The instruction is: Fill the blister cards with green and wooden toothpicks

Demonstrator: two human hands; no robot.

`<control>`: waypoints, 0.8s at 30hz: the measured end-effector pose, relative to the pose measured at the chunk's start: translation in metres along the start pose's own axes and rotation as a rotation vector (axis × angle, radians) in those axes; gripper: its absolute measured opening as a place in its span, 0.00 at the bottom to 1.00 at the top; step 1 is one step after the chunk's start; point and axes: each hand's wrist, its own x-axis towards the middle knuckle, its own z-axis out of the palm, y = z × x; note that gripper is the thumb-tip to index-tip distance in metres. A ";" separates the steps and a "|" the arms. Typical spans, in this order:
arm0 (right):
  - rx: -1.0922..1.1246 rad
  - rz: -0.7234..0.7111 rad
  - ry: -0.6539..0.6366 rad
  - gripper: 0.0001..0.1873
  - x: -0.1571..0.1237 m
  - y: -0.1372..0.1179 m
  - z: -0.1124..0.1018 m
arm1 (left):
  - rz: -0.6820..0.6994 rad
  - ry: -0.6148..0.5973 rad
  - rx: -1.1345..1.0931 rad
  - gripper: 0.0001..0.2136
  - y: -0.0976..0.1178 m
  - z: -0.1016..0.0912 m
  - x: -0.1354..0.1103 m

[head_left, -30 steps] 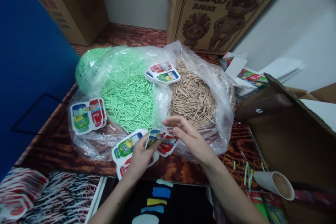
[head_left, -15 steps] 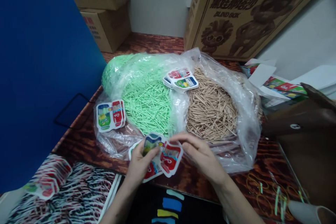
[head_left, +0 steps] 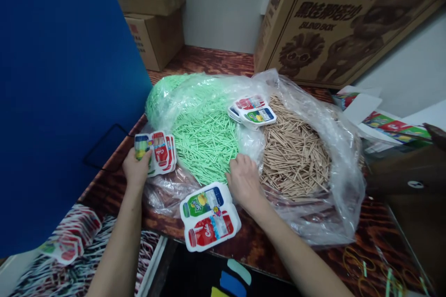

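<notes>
My left hand (head_left: 136,168) pinches a bottle-shaped card packet (head_left: 160,149) printed with Cola and a green-and-yellow drink, over a small pile of the same cards at the left. My right hand (head_left: 245,183) is at the front right edge of the light green sticks (head_left: 205,141), fingers curled down; its fingertips are partly hidden, so I cannot make out what they hold. Between my arms, at the table's front edge, lies a stack of these cards (head_left: 209,216). Another stack (head_left: 256,113) rests on the plastic between the two stick heaps.
Brown sticks (head_left: 296,153) fill the right-hand plastic bag (head_left: 343,185). A blue panel (head_left: 69,79) stands left, with cartons (head_left: 163,37) and a large box (head_left: 313,32) behind. At lower left is a bin of many cards (head_left: 90,246). Rubber bands (head_left: 358,264) lie lower right.
My left hand has moved left with a card packet to the left pile. My right hand has left the cards and reached the green sticks. The view has shifted slightly.
</notes>
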 end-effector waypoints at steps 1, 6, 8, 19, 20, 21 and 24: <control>-0.028 -0.019 -0.008 0.04 0.002 -0.002 0.000 | 0.024 0.017 0.099 0.13 -0.002 0.002 0.000; -0.094 -0.112 -0.040 0.10 0.010 -0.002 0.004 | 0.050 -0.002 0.138 0.16 -0.008 0.003 -0.006; -0.087 -0.124 -0.054 0.11 0.011 0.001 0.005 | 0.028 -0.007 0.143 0.18 -0.008 0.002 -0.010; 0.406 0.116 0.026 0.06 0.041 0.018 0.005 | 0.291 0.146 0.250 0.23 0.031 -0.006 -0.049; 0.504 0.151 0.033 0.07 0.047 0.019 0.004 | 0.314 0.133 0.233 0.21 0.035 -0.004 -0.056; 0.617 0.192 0.036 0.08 0.054 0.020 0.002 | 0.340 0.115 0.213 0.19 0.038 -0.002 -0.063; 1.017 0.327 0.004 0.10 0.071 0.023 -0.005 | 0.432 0.010 0.134 0.14 0.052 0.010 -0.087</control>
